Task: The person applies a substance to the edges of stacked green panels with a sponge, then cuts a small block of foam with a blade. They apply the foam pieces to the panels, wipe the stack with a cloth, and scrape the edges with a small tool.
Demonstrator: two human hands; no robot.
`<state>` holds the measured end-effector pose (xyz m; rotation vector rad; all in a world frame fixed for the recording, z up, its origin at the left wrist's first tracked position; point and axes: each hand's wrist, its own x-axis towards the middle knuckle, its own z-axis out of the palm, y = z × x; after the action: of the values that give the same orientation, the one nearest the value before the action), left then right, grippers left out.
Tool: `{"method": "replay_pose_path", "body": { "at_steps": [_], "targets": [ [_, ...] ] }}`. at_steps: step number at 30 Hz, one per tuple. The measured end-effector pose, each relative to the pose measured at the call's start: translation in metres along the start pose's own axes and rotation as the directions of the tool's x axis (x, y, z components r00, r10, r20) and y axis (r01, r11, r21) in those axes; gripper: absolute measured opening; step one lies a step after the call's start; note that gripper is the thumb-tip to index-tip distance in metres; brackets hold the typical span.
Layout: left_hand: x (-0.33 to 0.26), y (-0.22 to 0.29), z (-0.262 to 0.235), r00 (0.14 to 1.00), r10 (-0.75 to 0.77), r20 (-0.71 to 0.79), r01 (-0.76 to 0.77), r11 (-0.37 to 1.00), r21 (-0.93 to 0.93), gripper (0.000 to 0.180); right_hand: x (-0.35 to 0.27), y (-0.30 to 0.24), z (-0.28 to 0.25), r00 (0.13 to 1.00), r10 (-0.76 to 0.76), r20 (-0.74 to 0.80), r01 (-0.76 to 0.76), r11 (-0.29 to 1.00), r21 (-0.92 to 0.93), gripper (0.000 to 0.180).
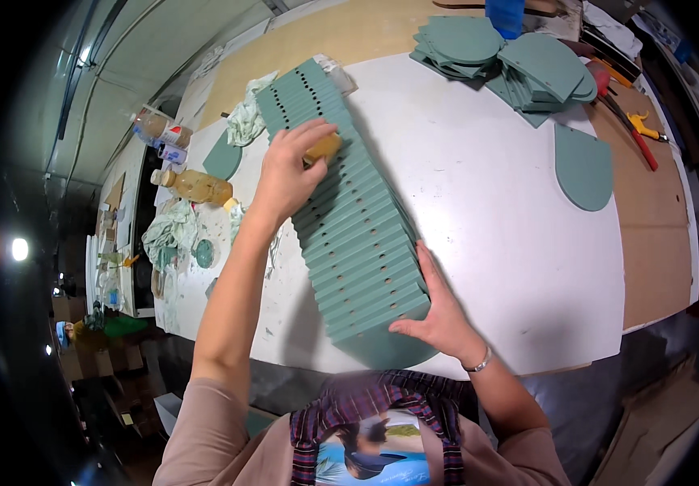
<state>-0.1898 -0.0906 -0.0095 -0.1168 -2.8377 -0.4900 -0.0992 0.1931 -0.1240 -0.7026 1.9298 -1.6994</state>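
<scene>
A long row of overlapping green panels (366, 243) slants across the white table, stepped like shingles. Two lines of small holes run along it; those at the far end look dark. My left hand (289, 166) is closed around a yellow sponge (323, 149), holding it against the upper middle of the row. At the near right end, my right hand (443, 316) lies along the side of the panels with fingers stretched and thumb apart, the thumb touching the nearest panel. Part of the row is hidden beneath my left hand.
Rounded green panels (540, 69) are piled at the far right, and a single green panel (583, 166) lies nearer. A red-handled tool (641, 146) rests on brown board. On the left are a bottle of yellowish liquid (200, 187) and stained cloths (170, 233).
</scene>
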Motion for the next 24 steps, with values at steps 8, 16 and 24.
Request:
{"method": "replay_pose_path", "body": {
  "at_steps": [8,16,24],
  "targets": [
    [0.004,-0.015,0.0,0.991,-0.126,-0.035,0.122,0.988,-0.095,0.05,0.001,-0.003,-0.001,1.0,-0.003,-0.004,0.003,1.0,-0.015,0.123],
    [0.003,-0.019,0.006,0.967,-0.229,-0.109,0.221,0.972,-0.075,0.046,-0.001,-0.005,-0.003,1.0,0.028,-0.004,-0.028,0.999,-0.025,0.124],
    [0.015,-0.019,0.013,0.977,-0.169,-0.127,0.16,0.984,-0.077,0.044,0.0,-0.004,-0.003,1.0,0.027,0.007,-0.027,0.999,-0.028,0.123]
  ]
}}
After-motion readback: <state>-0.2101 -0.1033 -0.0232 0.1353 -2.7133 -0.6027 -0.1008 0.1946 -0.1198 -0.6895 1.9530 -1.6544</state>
